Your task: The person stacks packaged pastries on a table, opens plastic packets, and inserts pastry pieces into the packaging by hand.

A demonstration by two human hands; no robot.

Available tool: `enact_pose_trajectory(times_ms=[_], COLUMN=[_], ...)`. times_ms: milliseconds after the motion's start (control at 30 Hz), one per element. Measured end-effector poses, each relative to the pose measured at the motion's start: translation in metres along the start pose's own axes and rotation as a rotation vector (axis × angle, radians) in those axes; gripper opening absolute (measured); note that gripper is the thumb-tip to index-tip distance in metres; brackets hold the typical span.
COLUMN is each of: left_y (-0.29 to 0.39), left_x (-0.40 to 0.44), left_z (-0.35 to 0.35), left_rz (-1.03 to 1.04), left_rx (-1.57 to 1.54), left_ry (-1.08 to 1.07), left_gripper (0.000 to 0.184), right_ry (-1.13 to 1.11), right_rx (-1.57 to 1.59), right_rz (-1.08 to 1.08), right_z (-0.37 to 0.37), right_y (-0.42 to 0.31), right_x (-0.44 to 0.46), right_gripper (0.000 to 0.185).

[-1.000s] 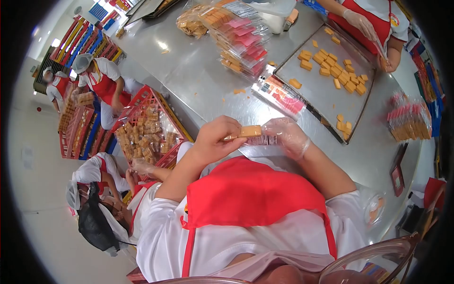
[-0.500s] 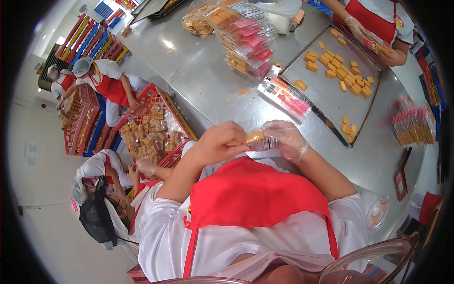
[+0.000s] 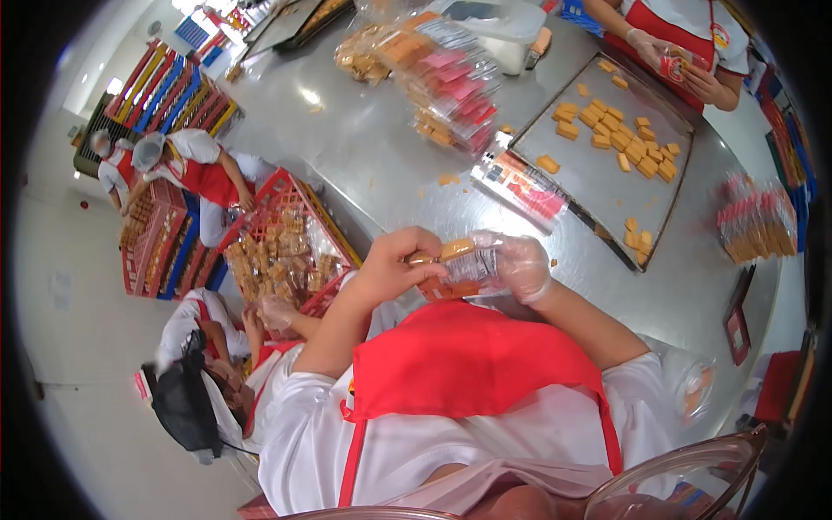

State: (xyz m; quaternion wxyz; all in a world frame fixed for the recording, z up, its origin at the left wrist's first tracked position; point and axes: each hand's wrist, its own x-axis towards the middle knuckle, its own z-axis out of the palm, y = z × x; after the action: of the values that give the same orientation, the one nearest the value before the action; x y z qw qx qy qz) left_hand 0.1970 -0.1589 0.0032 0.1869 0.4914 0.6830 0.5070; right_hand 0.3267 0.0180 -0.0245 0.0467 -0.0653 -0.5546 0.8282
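Close in front of my red apron, a clear plastic packet [image 3: 472,267] with dark printing and an orange-brown lower part is stretched between my hands. Golden-brown biscuit pieces [image 3: 457,249] show along its upper edge. My left hand [image 3: 400,263] is bare, its thumb and fingers pinched on the packet's left end. A clear glove covers my right hand [image 3: 523,269], whose fingers are closed around the right end. Beyond the packet, flat printed wrappers [image 3: 520,189] lie on the metal table beside a tray [image 3: 548,139] of loose biscuit pieces.
A row of filled packets [image 3: 446,78] lies at the table's far side, with another packet stack [image 3: 756,221] at right. A red crate [image 3: 334,230] of packed biscuits stands left. One co-worker's gloved hand [image 3: 646,48] is beyond the tray; other workers are at left.
The packet has turned so more of its printed face and orange-brown part shows. My right hand has shifted slightly down. The co-worker across has raised the packet they hold.
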Motion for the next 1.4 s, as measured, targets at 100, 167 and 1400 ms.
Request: enact_pose_trajectory(times_ms=[100, 167, 1400], left_y=[-0.011, -0.013, 0.006], left_x=[-0.001, -0.003, 0.001], left_z=[0.001, 0.001, -0.004], left_rz=[0.007, -0.096, -0.055], left_rx=[-0.131, -0.152, 0.023], left_ry=[0.004, 0.013, 0.218], left_gripper=[0.022, 0.023, 0.030], right_ry=[-0.136, -0.237, -0.301], right_rx=[-0.511, -0.624, -0.251], right_rz=[-0.685, -0.699, -0.262], right_z=[-0.017, -0.022, -0.014], right_y=[0.014, 0.007, -0.034], right_x=[0.016, 0.016, 0.020], right_gripper=[0.030, 0.034, 0.035])
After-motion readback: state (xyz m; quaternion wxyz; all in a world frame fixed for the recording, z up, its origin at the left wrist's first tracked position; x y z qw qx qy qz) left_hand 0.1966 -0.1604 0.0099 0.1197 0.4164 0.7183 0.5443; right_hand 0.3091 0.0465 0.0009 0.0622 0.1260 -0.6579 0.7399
